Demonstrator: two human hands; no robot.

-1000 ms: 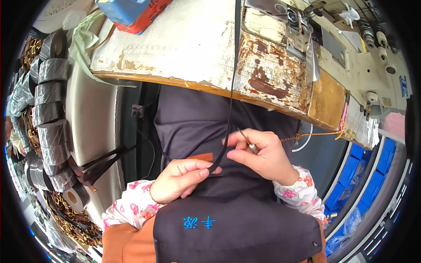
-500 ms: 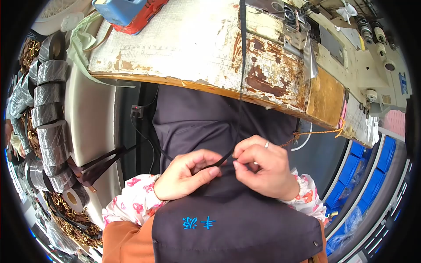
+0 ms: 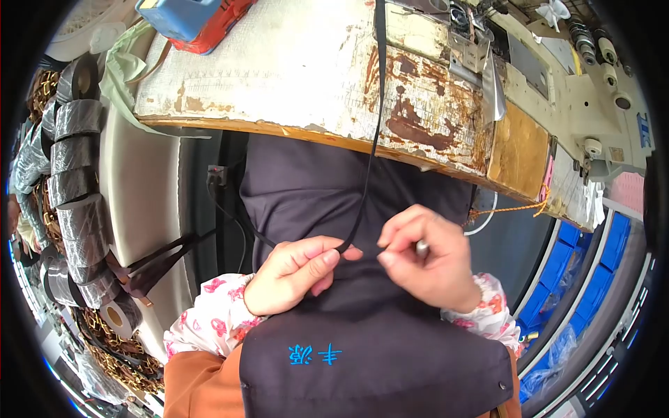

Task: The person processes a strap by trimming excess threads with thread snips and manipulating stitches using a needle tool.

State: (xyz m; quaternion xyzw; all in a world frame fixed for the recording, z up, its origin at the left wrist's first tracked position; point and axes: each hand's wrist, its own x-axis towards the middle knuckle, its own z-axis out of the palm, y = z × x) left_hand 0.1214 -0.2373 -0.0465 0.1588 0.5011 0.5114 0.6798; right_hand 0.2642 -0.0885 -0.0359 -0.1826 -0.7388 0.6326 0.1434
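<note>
A narrow black strap hangs from the worktable over its front edge and runs down to my left hand. My left hand is closed, pinching the strap between thumb and forefinger above my dark apron. To its right, apart from the strap, my right hand is raised with curled fingers, thumb tip close to the forefinger. It is slightly blurred, and whether something small is in its fingers cannot be made out. A ring shows on one finger.
The worn worktable lies ahead, with a sewing machine at right and a blue bin at upper left. Wrapped black rolls stand at left. Blue trays sit at lower right. An orange cord hangs by the table.
My right hand has moved right, away from the strap and my left hand. My left hand keeps the strap, which now curves further left below the table edge.
</note>
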